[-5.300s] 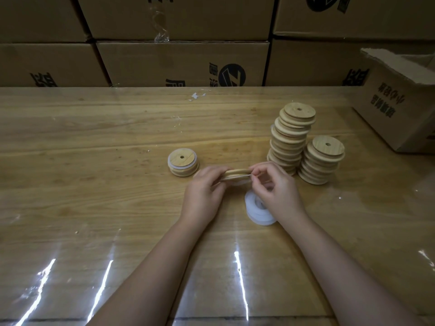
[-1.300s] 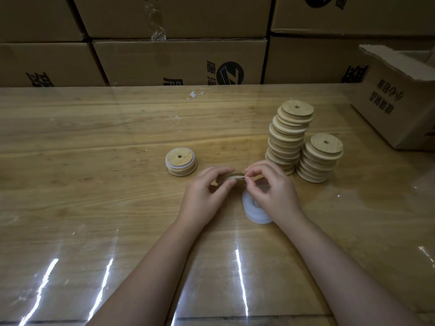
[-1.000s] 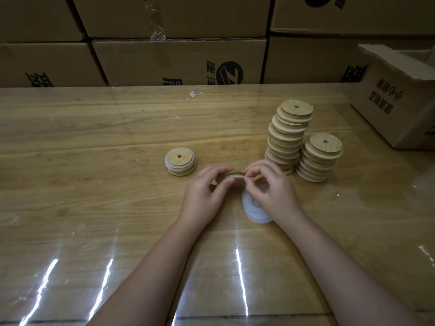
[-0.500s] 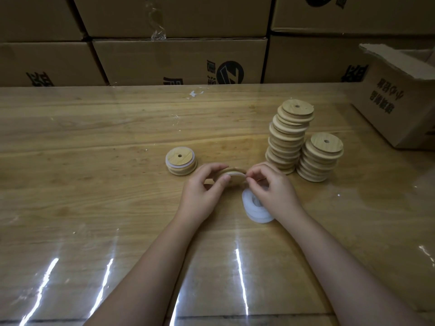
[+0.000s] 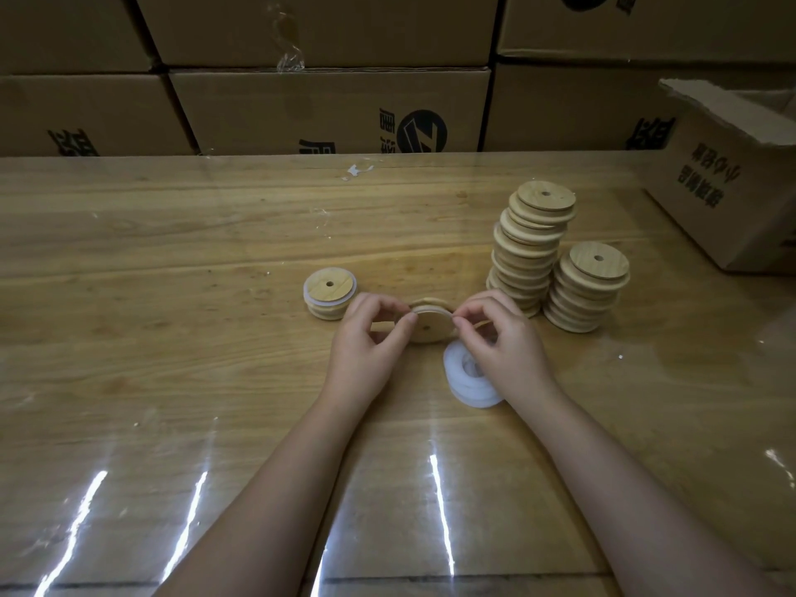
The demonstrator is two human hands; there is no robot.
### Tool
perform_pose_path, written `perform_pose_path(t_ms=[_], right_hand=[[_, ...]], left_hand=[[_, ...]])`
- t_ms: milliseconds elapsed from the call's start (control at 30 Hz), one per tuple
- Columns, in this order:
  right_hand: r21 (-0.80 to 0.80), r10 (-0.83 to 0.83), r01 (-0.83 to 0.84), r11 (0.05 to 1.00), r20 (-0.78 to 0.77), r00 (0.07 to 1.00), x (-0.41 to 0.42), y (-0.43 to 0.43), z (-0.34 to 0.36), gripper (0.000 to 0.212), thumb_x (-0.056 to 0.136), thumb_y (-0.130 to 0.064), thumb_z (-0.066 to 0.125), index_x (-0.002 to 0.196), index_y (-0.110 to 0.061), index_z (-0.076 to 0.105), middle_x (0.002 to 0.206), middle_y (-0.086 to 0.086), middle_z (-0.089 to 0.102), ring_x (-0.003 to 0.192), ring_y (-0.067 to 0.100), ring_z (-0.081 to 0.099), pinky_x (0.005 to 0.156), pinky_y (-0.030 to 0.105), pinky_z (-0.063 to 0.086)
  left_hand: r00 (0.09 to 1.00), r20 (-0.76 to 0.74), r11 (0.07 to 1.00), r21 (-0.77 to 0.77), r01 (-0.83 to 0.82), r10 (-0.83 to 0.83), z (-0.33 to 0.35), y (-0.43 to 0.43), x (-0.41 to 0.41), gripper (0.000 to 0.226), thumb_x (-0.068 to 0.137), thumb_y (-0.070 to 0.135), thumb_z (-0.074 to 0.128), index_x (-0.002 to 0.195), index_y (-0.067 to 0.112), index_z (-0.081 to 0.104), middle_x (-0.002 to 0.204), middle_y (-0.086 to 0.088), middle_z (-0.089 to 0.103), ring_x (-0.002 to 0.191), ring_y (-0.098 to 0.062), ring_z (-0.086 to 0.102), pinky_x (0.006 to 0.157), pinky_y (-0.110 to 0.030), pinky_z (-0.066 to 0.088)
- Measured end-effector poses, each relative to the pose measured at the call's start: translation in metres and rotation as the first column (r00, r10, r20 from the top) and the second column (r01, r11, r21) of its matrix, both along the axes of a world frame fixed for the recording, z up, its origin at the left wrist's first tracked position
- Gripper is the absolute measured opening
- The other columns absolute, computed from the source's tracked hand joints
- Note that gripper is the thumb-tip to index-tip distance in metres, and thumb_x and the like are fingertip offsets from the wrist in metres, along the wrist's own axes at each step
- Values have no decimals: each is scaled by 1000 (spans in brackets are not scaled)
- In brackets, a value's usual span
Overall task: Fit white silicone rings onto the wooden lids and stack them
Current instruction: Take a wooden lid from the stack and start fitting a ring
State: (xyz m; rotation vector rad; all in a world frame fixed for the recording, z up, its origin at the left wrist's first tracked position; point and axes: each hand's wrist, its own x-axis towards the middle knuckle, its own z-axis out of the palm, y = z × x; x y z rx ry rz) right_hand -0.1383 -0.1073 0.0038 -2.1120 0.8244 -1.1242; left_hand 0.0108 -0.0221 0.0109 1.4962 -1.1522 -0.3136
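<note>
I hold a round wooden lid (image 5: 430,326) tilted up on edge between both hands, its underside with a small centre hole facing me and a white silicone ring along its upper rim. My left hand (image 5: 370,342) pinches its left edge. My right hand (image 5: 502,338) pinches the ring at the right edge. A pile of white silicone rings (image 5: 467,383) lies under my right wrist. A short stack of ringed lids (image 5: 329,293) sits to the left. Two stacks of bare lids stand at the right, a tall one (image 5: 527,247) and a shorter one (image 5: 588,286).
The wooden table (image 5: 172,338) is covered with glossy clear film. Cardboard boxes (image 5: 331,109) form a wall along its far edge. An open cardboard box (image 5: 732,187) stands at the back right, close to the lid stacks.
The lid has tipped up from lying nearly flat to standing on edge, its underside now facing me. Both hands stay at its rim, fingers shifting along the ring.
</note>
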Motion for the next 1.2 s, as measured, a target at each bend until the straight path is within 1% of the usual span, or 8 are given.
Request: perform_pose_path(t_ms=[200,400,533,600,700,833,1000,1200], right_hand=[[47,-6,7,999,-16,1000,-1,0,1,6,86,-4,62,83,-8,65,88,-7,56,82,1,56,71,13,44],[69,-23,26,997,-36,999,-2,-1,1,5,87,-7,62,84,-8,66,86,-7,58,81,3,56,72,17,45],[99,-26,34,994,-77,997,-1,-2,-1,5,87,-9,63,83,-11,66,84,-9,58,78,1,55,70,14,43],[117,-21,34,993,-108,994,0,-3,-2,5,86,-10,64,83,-13,66,84,-12,57,77,-1,54,70,12,41],[131,-8,26,991,-137,991,0,-3,-3,4,86,-11,64,84,-13,66,86,-8,59,78,4,56,71,16,43],[155,-10,20,988,-63,998,-2,-1,0,5,87,-10,63,84,-12,65,84,-7,60,78,3,56,71,12,42],[278,-25,5,960,68,997,-3,-1,5,10,88,-9,62,84,-17,66,81,-12,62,75,-5,55,70,7,41],[293,60,-81,953,80,995,-4,2,8,28,88,1,54,92,-24,64,93,-4,65,87,12,59,77,20,47]], left_hand=[[1000,-10,1000,10,-6,7,0,0,0,18,87,12,65,78,27,60,88,2,61,81,-1,56,65,-14,44],[999,14,999,28,-30,29,-2,-1,1,17,88,14,64,79,28,58,86,6,60,80,3,54,65,-9,39],[999,-36,999,35,-38,39,-3,-2,4,22,89,13,62,78,32,57,86,7,59,80,-4,56,72,-27,51],[997,-57,998,45,-49,51,-3,-3,5,21,90,12,61,79,30,57,86,5,59,78,0,55,75,-34,53],[994,-98,997,62,-49,55,-4,-3,5,18,90,12,61,80,27,58,87,2,61,78,0,55,76,-35,52],[992,-126,997,75,-9,19,-4,-3,5,17,86,11,65,84,27,61,95,-2,66,77,-1,59,71,-20,47],[959,-282,995,85,43,-18,-3,-2,4,12,84,12,69,86,24,66,83,7,70,71,-19,65,70,-32,54],[911,-409,996,42,78,-54,-1,-3,7,19,87,8,63,99,23,65,88,-5,66,72,-12,63,65,-27,57]])
